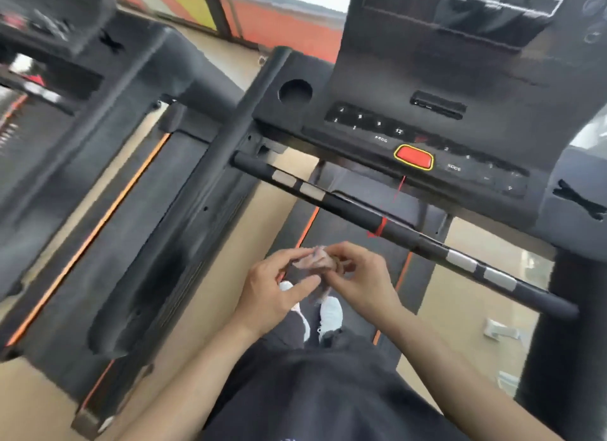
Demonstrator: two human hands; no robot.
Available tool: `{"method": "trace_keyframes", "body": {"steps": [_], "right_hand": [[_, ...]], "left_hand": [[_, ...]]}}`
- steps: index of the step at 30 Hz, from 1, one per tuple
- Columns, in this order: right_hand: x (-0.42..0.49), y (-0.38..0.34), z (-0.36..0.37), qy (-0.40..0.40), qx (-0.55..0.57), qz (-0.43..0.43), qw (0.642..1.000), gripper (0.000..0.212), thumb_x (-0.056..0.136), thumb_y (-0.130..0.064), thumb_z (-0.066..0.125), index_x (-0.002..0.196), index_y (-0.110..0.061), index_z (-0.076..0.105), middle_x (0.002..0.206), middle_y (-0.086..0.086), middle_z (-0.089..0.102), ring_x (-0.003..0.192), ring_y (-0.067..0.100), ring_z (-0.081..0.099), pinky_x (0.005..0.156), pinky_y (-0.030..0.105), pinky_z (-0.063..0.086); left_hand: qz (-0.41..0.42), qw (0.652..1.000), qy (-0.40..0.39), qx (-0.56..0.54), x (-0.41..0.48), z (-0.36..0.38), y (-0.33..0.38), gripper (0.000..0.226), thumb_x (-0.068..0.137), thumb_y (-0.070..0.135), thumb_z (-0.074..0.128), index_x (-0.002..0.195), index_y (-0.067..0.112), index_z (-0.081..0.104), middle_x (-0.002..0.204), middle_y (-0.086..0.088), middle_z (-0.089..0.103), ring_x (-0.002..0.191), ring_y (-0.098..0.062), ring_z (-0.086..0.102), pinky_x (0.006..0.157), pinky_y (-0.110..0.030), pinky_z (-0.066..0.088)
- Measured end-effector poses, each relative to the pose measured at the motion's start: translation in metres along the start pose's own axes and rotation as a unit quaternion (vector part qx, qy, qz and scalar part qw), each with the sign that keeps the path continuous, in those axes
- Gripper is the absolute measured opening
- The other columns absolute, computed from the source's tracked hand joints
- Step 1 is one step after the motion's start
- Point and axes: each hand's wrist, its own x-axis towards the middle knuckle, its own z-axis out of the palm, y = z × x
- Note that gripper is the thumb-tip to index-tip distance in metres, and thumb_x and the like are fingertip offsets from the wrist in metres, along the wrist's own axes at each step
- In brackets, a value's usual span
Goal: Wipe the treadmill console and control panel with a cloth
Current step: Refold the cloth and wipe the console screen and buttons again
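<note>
A small crumpled pinkish-grey cloth (316, 260) is bunched between both hands, low in the middle of the view. My left hand (276, 289) pinches its left side and my right hand (358, 273) pinches its right side. Both hands are below and in front of the black handlebar (358, 215). Beyond that bar lies the black control panel (427, 135) with number keys and a red stop button (414, 157). Above it rises the dark console screen (460, 29). A round cup hole (295, 91) sits at the panel's left.
A second treadmill (108, 184) stands close on the left, with an orange-edged belt. My white shoes (330, 312) are on the belt below the hands. A red safety cord (399, 190) hangs from the stop button. Pale scraps (501, 330) lie on the tan floor at the right.
</note>
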Motion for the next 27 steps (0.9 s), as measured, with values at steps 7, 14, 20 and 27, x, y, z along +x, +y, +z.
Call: {"method": "trace_keyframes", "body": {"steps": [7, 14, 20, 27], "right_hand": [[-0.027, -0.025, 0.074, -0.169, -0.002, -0.049, 0.984, 0.026, 0.080, -0.014, 0.083, 0.104, -0.023, 0.076, 0.100, -0.019, 0.074, 0.085, 0.004, 0.070, 0.081, 0.022, 0.059], [-0.072, -0.051, 0.178, -0.304, -0.093, -0.108, 0.942, 0.023, 0.081, -0.037, 0.079, 0.102, -0.029, 0.072, 0.101, -0.016, 0.075, 0.091, 0.008, 0.069, 0.084, 0.034, 0.057], [-0.131, -0.082, 0.298, -0.354, -0.177, -0.184, 0.899, 0.021, 0.072, -0.025, 0.084, 0.081, -0.018, 0.067, 0.086, -0.002, 0.058, 0.081, 0.020, 0.058, 0.073, 0.027, 0.046], [-0.180, -0.124, 0.413, -0.445, -0.246, -0.165, 0.845, 0.022, 0.071, -0.028, 0.077, 0.080, -0.020, 0.059, 0.086, -0.007, 0.069, 0.086, 0.019, 0.062, 0.077, 0.036, 0.051]], "left_hand": [[-0.097, 0.978, 0.170, -0.069, -0.083, -0.029, -0.043, 0.002, 0.091, 0.019, 0.077, 0.090, 0.020, 0.076, 0.090, 0.010, 0.078, 0.090, -0.011, 0.072, 0.087, -0.032, 0.056], [-0.128, 0.942, 0.265, -0.159, -0.199, -0.078, -0.107, 0.009, 0.096, 0.013, 0.070, 0.090, 0.020, 0.073, 0.097, 0.005, 0.080, 0.096, -0.015, 0.075, 0.089, -0.033, 0.057], [-0.150, 0.887, 0.359, -0.248, -0.319, -0.121, -0.180, 0.013, 0.089, 0.039, 0.068, 0.086, 0.026, 0.070, 0.094, -0.008, 0.079, 0.096, -0.027, 0.075, 0.091, -0.046, 0.058], [-0.162, 0.840, 0.437, -0.277, -0.420, -0.174, -0.243, 0.011, 0.094, 0.018, 0.070, 0.083, 0.018, 0.067, 0.072, 0.015, 0.067, 0.068, 0.003, 0.059, 0.065, -0.012, 0.044]]}}
